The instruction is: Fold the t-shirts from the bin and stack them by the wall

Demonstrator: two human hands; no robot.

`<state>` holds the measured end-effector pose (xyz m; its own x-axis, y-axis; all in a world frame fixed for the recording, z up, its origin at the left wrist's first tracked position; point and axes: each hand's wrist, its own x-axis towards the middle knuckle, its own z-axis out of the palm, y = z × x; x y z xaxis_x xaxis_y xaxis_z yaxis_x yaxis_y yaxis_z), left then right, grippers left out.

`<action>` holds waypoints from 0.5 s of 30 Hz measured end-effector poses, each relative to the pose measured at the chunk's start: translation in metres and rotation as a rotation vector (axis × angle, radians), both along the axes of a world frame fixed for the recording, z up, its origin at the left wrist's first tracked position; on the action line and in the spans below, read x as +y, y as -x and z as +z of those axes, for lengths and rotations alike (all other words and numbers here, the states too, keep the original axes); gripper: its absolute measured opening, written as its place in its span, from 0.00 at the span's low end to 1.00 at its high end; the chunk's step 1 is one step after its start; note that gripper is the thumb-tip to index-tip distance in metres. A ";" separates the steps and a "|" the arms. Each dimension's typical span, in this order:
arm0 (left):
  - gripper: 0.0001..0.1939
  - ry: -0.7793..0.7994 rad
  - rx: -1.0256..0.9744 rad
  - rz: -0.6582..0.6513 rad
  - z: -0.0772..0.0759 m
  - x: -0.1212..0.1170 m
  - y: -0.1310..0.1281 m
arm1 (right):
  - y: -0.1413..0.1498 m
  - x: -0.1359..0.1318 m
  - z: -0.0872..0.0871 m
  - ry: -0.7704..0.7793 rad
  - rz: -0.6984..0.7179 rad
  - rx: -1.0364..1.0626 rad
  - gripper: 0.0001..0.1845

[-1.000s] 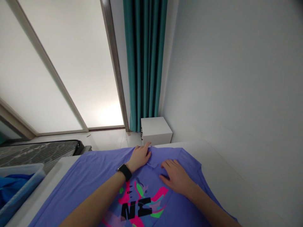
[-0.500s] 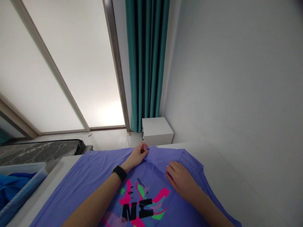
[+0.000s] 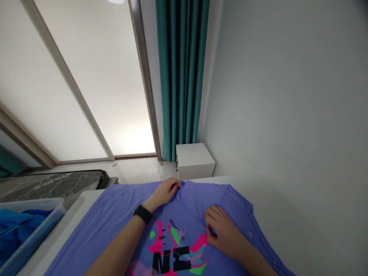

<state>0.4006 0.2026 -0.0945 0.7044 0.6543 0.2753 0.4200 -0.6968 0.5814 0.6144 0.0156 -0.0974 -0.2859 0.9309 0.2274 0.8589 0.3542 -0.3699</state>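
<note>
Purple polo shirt [image 3: 198,199] lies flat, front up, on white tabletop [image 3: 287,218]; pink, green and black print [image 3: 172,253] on chest, collar [image 3: 186,189] at far end. Left hand [image 3: 162,193]: forearm enters from lower left, black watch [image 3: 142,213] on wrist, fingers curled at collar's edge; tips hidden, grip state cannot be told. Right hand [image 3: 224,232]: fingers curved down on shirt just below collar, tips together against cloth; clamped or merely pressing, cannot tell. Beside tabletop, plastic bin [image 3: 47,230] holds blue cloth [image 3: 20,230]. Beyond: white cabinet [image 3: 195,161], teal curtain [image 3: 181,76]
</note>
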 end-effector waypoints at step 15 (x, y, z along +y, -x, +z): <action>0.08 -0.219 0.168 -0.077 -0.001 -0.025 0.012 | 0.005 0.045 0.038 0.206 -0.089 -0.048 0.13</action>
<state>0.3889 0.1776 -0.0954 0.7977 0.5347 0.2789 0.4385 -0.8317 0.3405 0.6096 0.0605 -0.0590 -0.2068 0.9782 0.0184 0.9016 0.1978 -0.3847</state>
